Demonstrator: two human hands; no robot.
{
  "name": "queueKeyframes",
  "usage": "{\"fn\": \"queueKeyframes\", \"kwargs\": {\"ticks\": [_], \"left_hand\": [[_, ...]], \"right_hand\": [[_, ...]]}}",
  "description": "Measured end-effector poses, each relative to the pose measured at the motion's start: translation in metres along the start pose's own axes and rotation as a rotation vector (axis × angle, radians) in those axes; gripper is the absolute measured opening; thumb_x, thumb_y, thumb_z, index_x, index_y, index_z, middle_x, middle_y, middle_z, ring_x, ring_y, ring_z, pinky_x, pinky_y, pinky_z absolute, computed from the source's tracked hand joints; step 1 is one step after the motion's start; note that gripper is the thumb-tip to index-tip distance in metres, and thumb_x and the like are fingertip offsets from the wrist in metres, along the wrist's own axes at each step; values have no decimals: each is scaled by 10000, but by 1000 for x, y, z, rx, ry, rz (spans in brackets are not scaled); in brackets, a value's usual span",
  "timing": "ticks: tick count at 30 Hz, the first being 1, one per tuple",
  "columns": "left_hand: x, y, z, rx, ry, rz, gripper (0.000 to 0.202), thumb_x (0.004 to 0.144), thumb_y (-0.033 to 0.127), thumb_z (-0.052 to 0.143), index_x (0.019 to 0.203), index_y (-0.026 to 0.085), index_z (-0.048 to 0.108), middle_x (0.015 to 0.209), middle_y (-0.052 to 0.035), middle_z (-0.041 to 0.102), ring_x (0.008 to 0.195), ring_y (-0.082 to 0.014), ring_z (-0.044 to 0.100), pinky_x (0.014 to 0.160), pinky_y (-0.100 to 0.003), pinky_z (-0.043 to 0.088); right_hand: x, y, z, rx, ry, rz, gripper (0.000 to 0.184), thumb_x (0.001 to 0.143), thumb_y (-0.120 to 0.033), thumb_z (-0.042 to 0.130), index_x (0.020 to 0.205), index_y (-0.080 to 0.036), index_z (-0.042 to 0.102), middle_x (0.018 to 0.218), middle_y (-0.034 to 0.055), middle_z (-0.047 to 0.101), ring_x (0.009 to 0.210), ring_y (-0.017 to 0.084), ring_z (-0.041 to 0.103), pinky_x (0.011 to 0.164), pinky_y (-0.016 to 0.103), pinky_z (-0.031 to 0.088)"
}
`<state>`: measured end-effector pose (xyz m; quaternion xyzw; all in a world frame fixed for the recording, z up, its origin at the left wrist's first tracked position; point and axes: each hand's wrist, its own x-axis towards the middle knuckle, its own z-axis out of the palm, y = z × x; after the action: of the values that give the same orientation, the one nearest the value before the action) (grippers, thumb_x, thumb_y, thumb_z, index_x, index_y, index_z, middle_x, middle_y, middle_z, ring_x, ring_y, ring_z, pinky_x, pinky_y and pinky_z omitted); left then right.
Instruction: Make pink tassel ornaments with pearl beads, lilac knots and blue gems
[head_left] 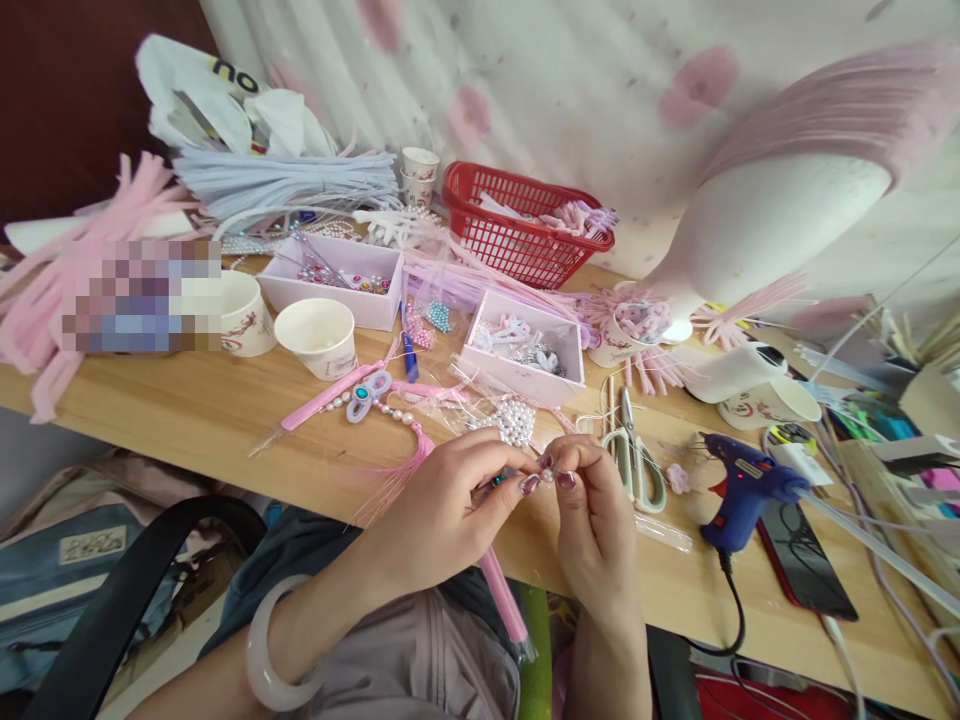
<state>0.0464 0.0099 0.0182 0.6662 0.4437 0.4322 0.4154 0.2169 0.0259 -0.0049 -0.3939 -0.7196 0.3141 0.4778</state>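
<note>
My left hand [446, 510] and my right hand [596, 525] meet fingertip to fingertip at the table's front edge. Between the pinched fingers shows a small pearl bead [548, 476]. Under my left fingers a teal gem is partly visible, and a pink tassel [504, 600] hangs below that hand; how they join is hidden. Just behind lies a heap of white pearl beads [511, 422]. To the left rests a beaded ornament [368, 396] with a lilac bow, teal gem and pink tassels. Scissors [636, 460] with pale green handles lie beside my right hand.
A blue glue gun [750, 485] and a phone [806, 560] are at the right, with cords. Behind stand white boxes of beads [525, 372], paper cups [315, 335], a red basket [517, 240] and a white head form [780, 220]. Pink fuzzy stems [45, 290] lie at left.
</note>
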Motion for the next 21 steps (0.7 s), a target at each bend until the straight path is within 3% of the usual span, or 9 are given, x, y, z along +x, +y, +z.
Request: {"fn": "queueKeyframes", "kwargs": {"ticks": [3,9,15,18,21], "left_hand": [[5,-2,3,-97,2,-90,155,941,267,604,998,185,723,837,10,609,710,-115,502,622,-236,378],[13,-10,11,-420,-23,-243,206,914,370,647,933,166,670,633,74,402,570,-85,427,532,-231,335],[13,-15,9,-510,-54,-249,256,911,414,650,916,158,641,642,70,405,576,-80,421,523,-222,335],[15,-16,8,-580,-74,-253,266,920,419,641,915,153,630,644,55,477,587,-79,432,536,-219,339],[16,-16,8,-621,-66,-259,273,915,424,650,910,152,635,635,52,501,579,-77,428,545,-219,348]], "right_hand": [[3,1,3,-27,15,-4,194,1057,-201,385,885,-241,465,877,-12,465,860,154,464,807,291,366],[7,1,7,-32,74,20,199,1060,-223,382,882,-239,468,925,5,488,922,170,498,823,312,387],[12,1,7,7,175,60,181,1049,-304,451,907,-237,542,939,16,544,870,173,551,798,326,439],[11,0,9,152,248,161,233,1045,-373,461,919,-243,608,935,18,585,871,172,578,813,334,468],[6,0,10,249,293,272,233,1027,-410,500,1041,-280,692,1055,35,646,933,179,616,849,347,498]]}}
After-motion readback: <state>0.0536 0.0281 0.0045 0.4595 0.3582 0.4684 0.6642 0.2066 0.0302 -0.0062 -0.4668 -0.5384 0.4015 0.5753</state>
